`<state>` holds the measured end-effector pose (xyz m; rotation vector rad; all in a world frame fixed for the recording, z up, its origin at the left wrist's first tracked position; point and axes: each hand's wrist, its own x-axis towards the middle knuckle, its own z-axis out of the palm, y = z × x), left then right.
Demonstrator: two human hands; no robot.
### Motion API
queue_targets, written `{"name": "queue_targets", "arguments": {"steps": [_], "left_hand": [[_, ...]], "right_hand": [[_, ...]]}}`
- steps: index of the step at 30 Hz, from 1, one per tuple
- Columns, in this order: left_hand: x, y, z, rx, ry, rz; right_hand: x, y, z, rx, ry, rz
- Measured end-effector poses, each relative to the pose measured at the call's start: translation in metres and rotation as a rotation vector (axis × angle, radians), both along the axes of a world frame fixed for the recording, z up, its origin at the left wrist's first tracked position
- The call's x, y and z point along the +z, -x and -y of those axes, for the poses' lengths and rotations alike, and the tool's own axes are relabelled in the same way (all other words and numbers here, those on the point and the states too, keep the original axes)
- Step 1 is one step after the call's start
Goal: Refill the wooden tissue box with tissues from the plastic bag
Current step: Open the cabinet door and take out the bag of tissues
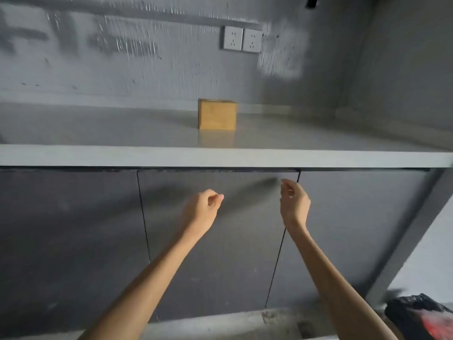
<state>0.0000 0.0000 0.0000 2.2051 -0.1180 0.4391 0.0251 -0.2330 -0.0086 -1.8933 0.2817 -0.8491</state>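
A small wooden tissue box (217,115) stands upright on the grey countertop (122,133), near its middle and close to the back wall. Both my arms reach up in front of the dark cabinet doors below the counter edge. My left hand (204,204) is loosely curled, thumb and fingers nearly touching, with nothing in it. My right hand (294,201) hangs a little higher and to the right, fingers bent and apart, also empty. A black and red plastic bag (421,315) lies on the floor at the lower right corner. No tissues are visible.
Dark grey cabinet doors (215,241) run under the counter's pale front edge (220,157). Two wall sockets (242,40) sit on the rough grey wall behind the box. A side wall (404,69) closes the counter off at the right.
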Motion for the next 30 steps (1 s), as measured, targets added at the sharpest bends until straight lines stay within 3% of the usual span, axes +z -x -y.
{"name": "queue_targets", "arguments": {"steps": [1, 3, 7, 10, 13, 19, 25, 27, 30], "left_hand": [[0.005, -0.003, 0.004, 0.008, -0.004, 0.016], [0.016, -0.007, 0.011, 0.036, -0.027, 0.070], [0.014, -0.004, 0.022, 0.051, -0.220, 0.194], [0.007, -0.001, 0.024, 0.042, -0.375, 0.332], [0.011, -0.006, 0.037, -0.001, -0.493, 0.424], [0.027, -0.017, 0.096, -0.103, -0.657, 0.363], [0.013, 0.033, 0.103, -0.023, -0.406, 0.525], [0.012, 0.063, 0.097, -0.018, -0.305, 0.537], [0.017, 0.095, 0.086, -0.026, -0.209, 0.582]], "right_hand": [[0.010, 0.001, 0.000, 0.025, -0.086, 0.018], [0.026, 0.000, 0.002, 0.015, -0.030, 0.063], [0.019, -0.009, 0.008, -0.047, 0.646, -0.001], [0.005, -0.020, 0.017, -0.127, 0.864, -0.101], [0.003, -0.022, 0.012, -0.127, 0.852, -0.044], [0.007, 0.037, 0.002, -0.139, 0.870, -0.002], [0.018, 0.151, 0.002, 0.016, 0.926, 0.034], [0.025, 0.190, 0.013, 0.166, 0.764, 0.172], [0.044, 0.219, 0.030, 0.439, 0.257, 0.234]]}}
